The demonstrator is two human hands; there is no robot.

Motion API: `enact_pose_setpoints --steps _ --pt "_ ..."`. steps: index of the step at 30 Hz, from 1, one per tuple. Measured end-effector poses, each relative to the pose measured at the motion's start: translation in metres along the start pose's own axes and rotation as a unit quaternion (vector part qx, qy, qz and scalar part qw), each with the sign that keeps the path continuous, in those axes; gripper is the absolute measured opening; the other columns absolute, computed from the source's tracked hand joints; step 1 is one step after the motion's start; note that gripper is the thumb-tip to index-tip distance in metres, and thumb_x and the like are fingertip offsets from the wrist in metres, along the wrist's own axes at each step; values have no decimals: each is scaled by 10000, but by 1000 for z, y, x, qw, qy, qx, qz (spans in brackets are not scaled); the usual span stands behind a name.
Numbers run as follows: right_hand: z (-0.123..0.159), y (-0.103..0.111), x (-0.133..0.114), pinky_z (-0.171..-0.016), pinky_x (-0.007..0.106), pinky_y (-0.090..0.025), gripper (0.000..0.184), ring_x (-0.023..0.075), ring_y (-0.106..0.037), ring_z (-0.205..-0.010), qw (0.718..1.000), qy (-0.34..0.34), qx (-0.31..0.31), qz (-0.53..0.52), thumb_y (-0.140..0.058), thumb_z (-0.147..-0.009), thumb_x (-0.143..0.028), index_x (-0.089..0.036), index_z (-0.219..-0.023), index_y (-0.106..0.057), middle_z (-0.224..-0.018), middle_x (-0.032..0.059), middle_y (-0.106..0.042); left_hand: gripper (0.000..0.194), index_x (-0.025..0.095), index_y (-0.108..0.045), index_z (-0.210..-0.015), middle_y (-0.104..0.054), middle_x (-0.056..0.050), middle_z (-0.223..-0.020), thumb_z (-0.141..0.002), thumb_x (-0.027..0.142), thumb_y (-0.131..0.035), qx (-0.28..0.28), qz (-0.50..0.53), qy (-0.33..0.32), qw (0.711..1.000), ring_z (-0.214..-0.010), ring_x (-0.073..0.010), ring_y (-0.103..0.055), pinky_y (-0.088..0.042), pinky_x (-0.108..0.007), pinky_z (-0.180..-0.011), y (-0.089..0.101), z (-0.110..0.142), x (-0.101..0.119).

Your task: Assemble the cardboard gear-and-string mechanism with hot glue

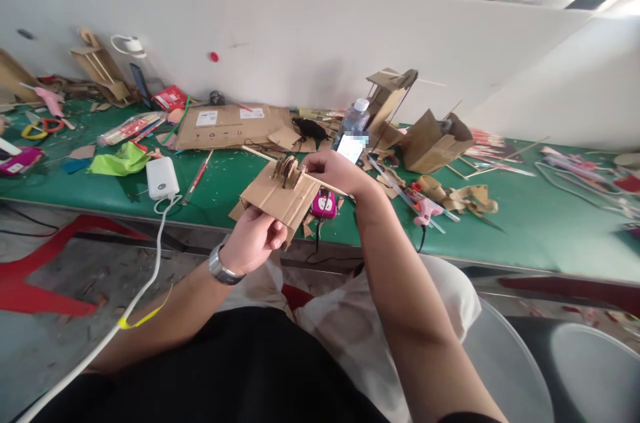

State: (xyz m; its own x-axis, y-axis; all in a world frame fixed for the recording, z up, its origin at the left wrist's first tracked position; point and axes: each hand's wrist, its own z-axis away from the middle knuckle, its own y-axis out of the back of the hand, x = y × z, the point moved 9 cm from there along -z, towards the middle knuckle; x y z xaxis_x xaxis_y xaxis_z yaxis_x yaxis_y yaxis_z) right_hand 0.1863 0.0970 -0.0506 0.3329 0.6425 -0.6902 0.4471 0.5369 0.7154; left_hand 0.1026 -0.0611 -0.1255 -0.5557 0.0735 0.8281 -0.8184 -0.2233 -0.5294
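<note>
My left hand (pixel 257 236) is closed round the lower edge of a small cardboard box-like model (pixel 273 196), thumb and fingers bent against it. On top of the model stand several round cardboard discs (pixel 287 172), with a thin wooden stick (pixel 325 184) running crosswise through or beside them. My right hand (pixel 327 168) is at the far right side of the discs, its fingers curled close to the stick. Those fingertips are mostly hidden, so what they pinch cannot be made out. The model is held tilted above the table's front edge.
Past my hands, a phone (pixel 351 146) leans near a water bottle (pixel 356 118) on the green table (pixel 525 223). A pink glue gun (pixel 427 208) lies right, among cardboard scraps. Left are a white power adapter (pixel 162 178) with its cable and a flat cardboard box (pixel 227 128).
</note>
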Motion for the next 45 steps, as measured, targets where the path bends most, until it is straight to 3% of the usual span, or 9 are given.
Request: enact_pose_setpoints --steps 5,12,20,29,36,41,45 --pt "8 21 -9 -605 295 -317 265 127 -437 -628 996 24 57 -59 -730 -886 -442 -177 -898 -723 -663 -33 -540 462 198 -494 -763 -527 77 -608 -764 412 -904 -16 -19 11 1000 -398 -39 -457 -300 -175 -402 3 4 -6" --pt "23 39 -27 -616 314 -342 208 143 -451 -659 989 35 85 -118 -761 -921 -395 -192 -943 -724 -712 -9 -556 449 199 -496 -795 -544 85 -612 -806 419 -887 -16 -44 10 999 -384 -45 -489 -317 -163 -387 19 14 -13" --pt "24 36 -39 -585 285 -331 197 122 -438 -634 982 81 84 -146 -776 -926 -371 -184 -940 -716 -697 -28 -542 457 197 -508 -763 -526 88 -579 -802 448 -888 -14 -71 -13 997 -392 -54 -498 -356 -171 -388 26 12 -17" --pt "18 28 -27 -560 267 -287 225 107 -400 -605 988 71 68 -117 -756 -934 -382 -167 -897 -704 -649 -53 -499 366 200 -577 -824 -506 88 -551 -881 486 -798 -12 -95 -59 994 -375 -65 -451 -343 -180 -359 31 2 -23" --pt "18 30 -28 -594 274 -324 243 114 -421 -646 987 73 72 -126 -746 -933 -390 -161 -878 -689 -706 -35 -533 334 201 -592 -822 -500 81 -529 -916 492 -727 -7 -134 -89 987 -363 -79 -440 -338 -192 -348 34 -1 -21" --pt "22 40 -36 -612 272 -339 320 117 -433 -686 973 105 116 -170 -777 -944 -466 -173 -889 -661 -772 -18 -560 370 204 -600 -853 -454 101 -470 -975 538 -703 8 -206 -146 967 -328 -62 -359 -287 -184 -349 34 8 -6" --pt "21 36 -45 -621 264 -378 436 116 -499 -695 956 126 103 -244 -769 -955 -593 -181 -908 -633 -793 1 -613 322 205 -622 -910 -497 84 -501 -1025 500 -681 33 -276 -204 939 -384 -80 -449 -354 -194 -403 39 21 3"
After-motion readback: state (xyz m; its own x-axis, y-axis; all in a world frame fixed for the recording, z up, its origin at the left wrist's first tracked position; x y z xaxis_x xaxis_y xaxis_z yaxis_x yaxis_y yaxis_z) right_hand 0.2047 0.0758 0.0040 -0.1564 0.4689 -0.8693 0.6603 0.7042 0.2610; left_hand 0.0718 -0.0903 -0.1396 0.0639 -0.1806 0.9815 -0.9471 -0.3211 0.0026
